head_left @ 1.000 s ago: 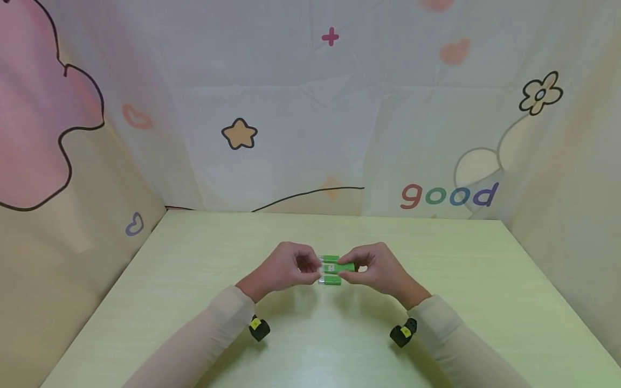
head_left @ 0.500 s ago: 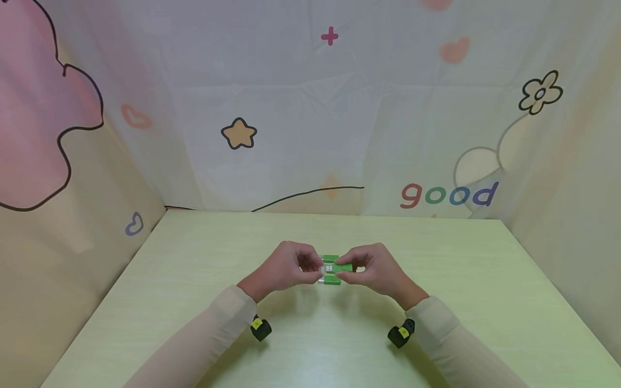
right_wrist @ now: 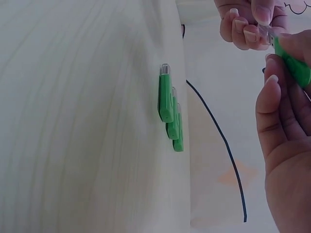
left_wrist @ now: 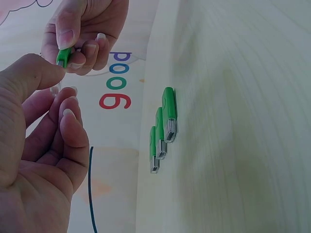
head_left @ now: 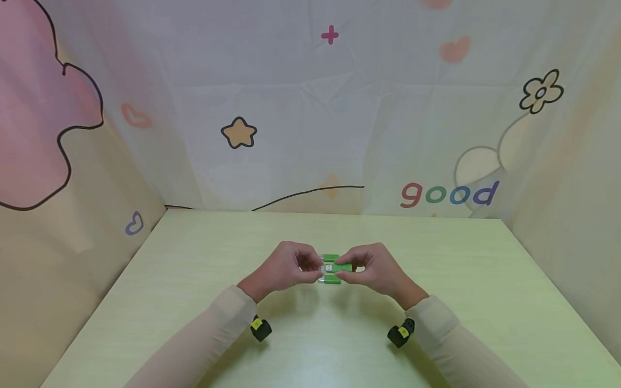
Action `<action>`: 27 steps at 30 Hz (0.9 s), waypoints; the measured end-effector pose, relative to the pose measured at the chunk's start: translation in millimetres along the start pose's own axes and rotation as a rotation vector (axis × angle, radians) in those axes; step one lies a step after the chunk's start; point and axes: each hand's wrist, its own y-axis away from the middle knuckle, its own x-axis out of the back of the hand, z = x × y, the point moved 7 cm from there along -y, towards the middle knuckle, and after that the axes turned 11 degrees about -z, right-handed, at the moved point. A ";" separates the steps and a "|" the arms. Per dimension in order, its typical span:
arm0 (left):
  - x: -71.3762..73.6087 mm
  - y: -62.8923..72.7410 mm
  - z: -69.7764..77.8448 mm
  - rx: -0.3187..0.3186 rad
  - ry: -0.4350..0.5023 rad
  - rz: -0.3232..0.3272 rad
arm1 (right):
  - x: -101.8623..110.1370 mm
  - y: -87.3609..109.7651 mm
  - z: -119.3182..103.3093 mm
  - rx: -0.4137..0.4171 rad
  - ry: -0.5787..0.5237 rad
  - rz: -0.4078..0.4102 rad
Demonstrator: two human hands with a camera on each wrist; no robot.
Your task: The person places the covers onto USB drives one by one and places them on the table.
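Note:
My right hand (head_left: pixel 372 267) pinches a green USB flash drive (head_left: pixel 344 268) between thumb and fingers, above the table. The drive's metal plug (head_left: pixel 329 268) points left. From the other side my left hand (head_left: pixel 293 264) pinches a clear plastic cap (right_wrist: pixel 264 31) right at the plug end, in line with the drive. Both wrist views have more green USB flash drives (left_wrist: pixel 169 104) lying on the table below the hands, three in a row with clear caps over their plugs. In the head view, the far one (head_left: pixel 332 258) and near one (head_left: pixel 332 279) show; the held drive covers the middle one.
The pale wooden table (head_left: pixel 310 339) spreads around the hands. A printed cloth backdrop (head_left: pixel 301 151) stands behind it and along both sides. A small black wrist camera (head_left: pixel 261 328) hangs under each sleeve cuff.
My right hand and the drive have shifted slightly left, closer to the left hand, between one second and half a second ago. Since then both hands have stayed nearly still.

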 end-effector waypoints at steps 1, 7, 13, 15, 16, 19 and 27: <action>-0.1 0.1 0.1 -0.003 -0.002 0.001 | -0.4 0.0 -0.2 -0.001 -0.001 -0.001; -0.8 0.1 0.4 -0.019 -0.001 0.001 | -2.2 -0.1 0.9 -0.005 -0.011 -0.003; -0.8 0.7 3.4 -0.020 0.006 0.000 | -3.8 -1.6 1.4 -0.014 -0.024 -0.009; -1.1 0.9 4.7 -0.021 0.006 -0.004 | -4.5 -2.1 -0.4 -0.016 -0.025 -0.012; -1.3 1.0 5.1 -0.022 0.005 -0.006 | -4.9 -2.4 -2.4 -0.015 -0.027 -0.014; -2.3 0.8 7.0 -0.028 0.005 -0.010 | -5.8 -2.5 -13.0 -0.012 -0.030 -0.019; -3.7 1.2 12.3 -0.064 -0.014 -0.021 | -5.6 -1.1 -34.5 0.019 -0.026 -0.017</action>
